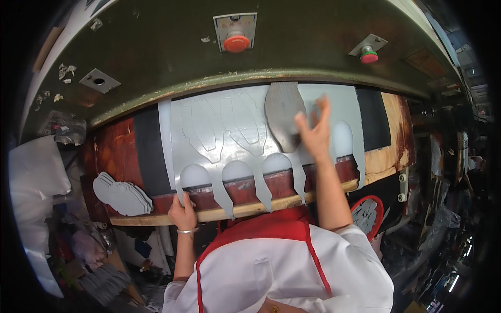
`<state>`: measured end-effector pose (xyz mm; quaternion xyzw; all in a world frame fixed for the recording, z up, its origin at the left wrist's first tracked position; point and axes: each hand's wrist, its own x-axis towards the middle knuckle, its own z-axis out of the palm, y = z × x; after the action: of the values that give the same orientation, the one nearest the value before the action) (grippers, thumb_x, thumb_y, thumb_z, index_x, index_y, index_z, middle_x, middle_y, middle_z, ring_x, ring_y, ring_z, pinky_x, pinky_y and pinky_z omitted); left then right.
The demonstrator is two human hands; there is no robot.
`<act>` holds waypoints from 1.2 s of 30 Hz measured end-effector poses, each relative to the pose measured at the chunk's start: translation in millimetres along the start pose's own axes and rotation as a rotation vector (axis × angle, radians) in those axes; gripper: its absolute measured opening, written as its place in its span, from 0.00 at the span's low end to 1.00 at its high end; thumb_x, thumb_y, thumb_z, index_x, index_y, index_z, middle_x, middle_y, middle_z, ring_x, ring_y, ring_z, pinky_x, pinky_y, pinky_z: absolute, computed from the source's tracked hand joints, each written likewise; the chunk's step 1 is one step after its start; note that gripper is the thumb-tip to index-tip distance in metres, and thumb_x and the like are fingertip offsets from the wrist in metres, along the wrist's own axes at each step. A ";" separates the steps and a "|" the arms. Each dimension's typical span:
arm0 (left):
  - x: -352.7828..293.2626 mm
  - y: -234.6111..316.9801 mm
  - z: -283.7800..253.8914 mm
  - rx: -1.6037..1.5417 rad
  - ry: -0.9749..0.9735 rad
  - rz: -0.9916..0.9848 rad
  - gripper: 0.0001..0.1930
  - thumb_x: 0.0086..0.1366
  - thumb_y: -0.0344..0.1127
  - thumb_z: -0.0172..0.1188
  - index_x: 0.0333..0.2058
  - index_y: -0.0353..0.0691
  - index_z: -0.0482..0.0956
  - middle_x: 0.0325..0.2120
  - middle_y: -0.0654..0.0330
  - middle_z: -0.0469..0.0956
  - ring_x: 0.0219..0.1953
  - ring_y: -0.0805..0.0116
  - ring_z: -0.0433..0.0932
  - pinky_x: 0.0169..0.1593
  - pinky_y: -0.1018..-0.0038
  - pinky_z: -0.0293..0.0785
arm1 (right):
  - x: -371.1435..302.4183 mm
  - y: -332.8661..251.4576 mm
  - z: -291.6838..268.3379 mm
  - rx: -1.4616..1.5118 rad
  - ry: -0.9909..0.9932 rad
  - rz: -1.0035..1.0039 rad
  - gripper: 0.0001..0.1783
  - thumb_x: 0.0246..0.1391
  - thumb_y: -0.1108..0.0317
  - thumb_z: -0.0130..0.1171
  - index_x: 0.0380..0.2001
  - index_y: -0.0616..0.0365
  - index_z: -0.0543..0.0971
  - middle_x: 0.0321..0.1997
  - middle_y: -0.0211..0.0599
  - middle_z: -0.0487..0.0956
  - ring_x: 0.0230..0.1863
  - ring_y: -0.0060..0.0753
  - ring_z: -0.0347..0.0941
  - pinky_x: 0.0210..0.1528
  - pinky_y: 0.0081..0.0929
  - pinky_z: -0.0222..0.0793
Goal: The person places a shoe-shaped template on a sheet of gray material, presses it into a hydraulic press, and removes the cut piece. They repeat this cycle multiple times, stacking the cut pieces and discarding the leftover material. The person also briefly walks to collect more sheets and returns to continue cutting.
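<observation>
A light grey sheet (242,112) lies across the bench, with a row of rounded gaps along its near edge and narrow strips hanging between them. My left hand (182,213) is closed on the sheet's near left corner. On the sheet's far part sits a dark grey sole-shaped cutting die (284,115). Just right of the die, my right hand (316,136) is raised with fingers spread, slightly blurred, and nothing shows in it. Sole-shaped outlines mark the sheet left of the die.
A stack of grey sole-shaped pieces (122,194) rests at the bench's left end. Behind the bench rises a green machine beam (172,47) with a red push button (237,43) and a second button (369,55). A red-rimmed container (380,216) holds grey scraps at right.
</observation>
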<state>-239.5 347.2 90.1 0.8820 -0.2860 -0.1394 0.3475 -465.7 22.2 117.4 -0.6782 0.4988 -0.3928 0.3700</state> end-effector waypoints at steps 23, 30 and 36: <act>184.6 68.3 83.1 0.050 0.132 0.058 0.18 0.63 0.55 0.51 0.34 0.47 0.80 0.16 0.49 0.76 0.24 0.46 0.78 0.31 0.53 0.73 | 64.4 72.4 -63.2 -0.509 0.021 -0.290 0.18 0.59 0.63 0.56 0.47 0.67 0.76 0.43 0.49 0.80 0.42 0.50 0.76 0.46 0.37 0.75; 177.6 8.3 107.6 0.019 0.170 0.221 0.12 0.65 0.38 0.48 0.31 0.37 0.77 0.26 0.48 0.78 0.28 0.55 0.76 0.35 0.61 0.71 | 23.2 77.4 -58.1 -0.577 -0.096 -0.084 0.17 0.58 0.62 0.55 0.41 0.66 0.78 0.36 0.53 0.80 0.36 0.46 0.76 0.42 0.34 0.69; 167.6 11.0 83.2 -0.113 0.030 0.079 0.12 0.68 0.36 0.49 0.30 0.33 0.72 0.19 0.53 0.70 0.22 0.65 0.69 0.29 0.69 0.66 | 41.2 97.2 -35.3 -0.482 0.181 -0.226 0.06 0.48 0.74 0.60 0.32 0.61 0.81 0.33 0.43 0.79 0.39 0.47 0.72 0.44 0.37 0.68</act>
<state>-147.3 195.5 30.0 0.8511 -0.3069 -0.1283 0.4061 -527.1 -43.8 51.9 -0.7601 0.5303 -0.3603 0.1058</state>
